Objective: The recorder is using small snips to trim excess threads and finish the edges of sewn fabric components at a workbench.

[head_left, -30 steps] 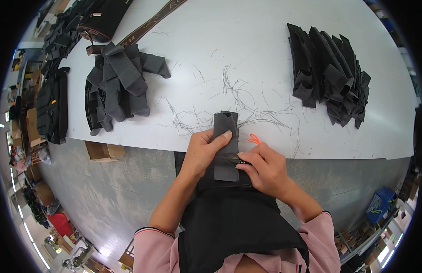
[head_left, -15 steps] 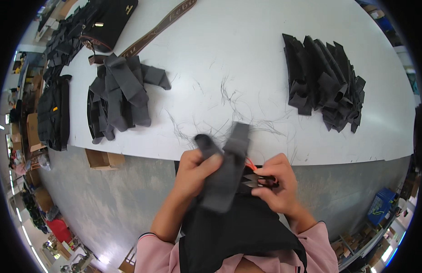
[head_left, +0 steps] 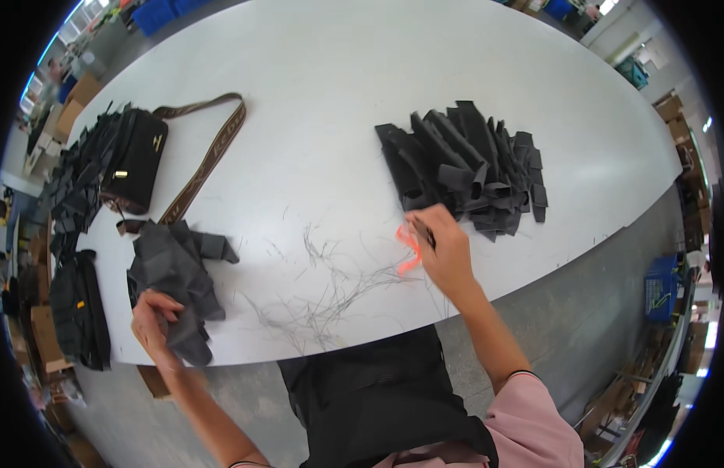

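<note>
The left hand [head_left: 155, 324] closes its fingers on a dark grey fabric piece [head_left: 189, 337] at the near left edge of the tabletop [head_left: 338, 93]. That piece lies at the near end of a grey pile [head_left: 175, 261] of the same pieces, just beyond the hand and touching it. The right hand [head_left: 447, 249] reaches forward on the right side, fingers curled around orange snips [head_left: 408, 248], whose bright handle sticks out to the left of the palm. A thin dark part shows between the fingers; whether it is the blade cannot be told. The fingertips are at the near edge of a black pile [head_left: 463, 168] of folded strips, touching or just short of it.

Between the two hands, loose threads [head_left: 331, 288] lie scattered on the tabletop, nearer the right hand. The two piles are well apart, one on each side.

Further left, a black bag [head_left: 136, 160] lies shut, its contents hidden, and its brown strap [head_left: 206, 156] curves away toward the middle. More dark pieces [head_left: 77, 179] lie heaped beside and behind the bag, along the left rim. Off the tabletop at lower left a dark bundle [head_left: 77, 304] sits, and a cardboard box [head_left: 155, 382] shows beneath the edge, partly hidden by the left forearm. What it holds cannot be seen. A blue crate [head_left: 658, 288] stands on the floor at right.
</note>
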### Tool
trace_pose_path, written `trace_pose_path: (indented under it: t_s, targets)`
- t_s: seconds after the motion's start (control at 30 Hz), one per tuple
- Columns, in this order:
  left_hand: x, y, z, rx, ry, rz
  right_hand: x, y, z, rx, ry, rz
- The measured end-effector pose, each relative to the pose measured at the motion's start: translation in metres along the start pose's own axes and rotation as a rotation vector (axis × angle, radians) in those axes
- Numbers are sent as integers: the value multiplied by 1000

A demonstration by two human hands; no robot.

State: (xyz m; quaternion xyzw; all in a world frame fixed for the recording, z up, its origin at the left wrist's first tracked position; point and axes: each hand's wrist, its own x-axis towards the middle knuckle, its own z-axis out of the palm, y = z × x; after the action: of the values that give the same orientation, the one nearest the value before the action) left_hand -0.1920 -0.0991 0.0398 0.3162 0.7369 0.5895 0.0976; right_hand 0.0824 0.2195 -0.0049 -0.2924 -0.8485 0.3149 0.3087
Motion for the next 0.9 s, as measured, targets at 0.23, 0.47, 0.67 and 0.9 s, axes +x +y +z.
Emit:
trace_pose_path:
  t_s: [0.23, 0.47, 0.67, 0.9]
  targets:
    - [9, -34, -2, 1355, 230, 252, 58, 70, 12, -495, -61, 260]
    - [-14, -1, 91, 331, 109, 171, 83, 67, 10, -312, -221, 491]
    - [-42, 21, 207, -325, -373, -115, 57, -6, -17, 26, 49, 247]
    - [-50, 33, 230, -732, -435, -423, -2, -44, 12, 603, -371, 324]
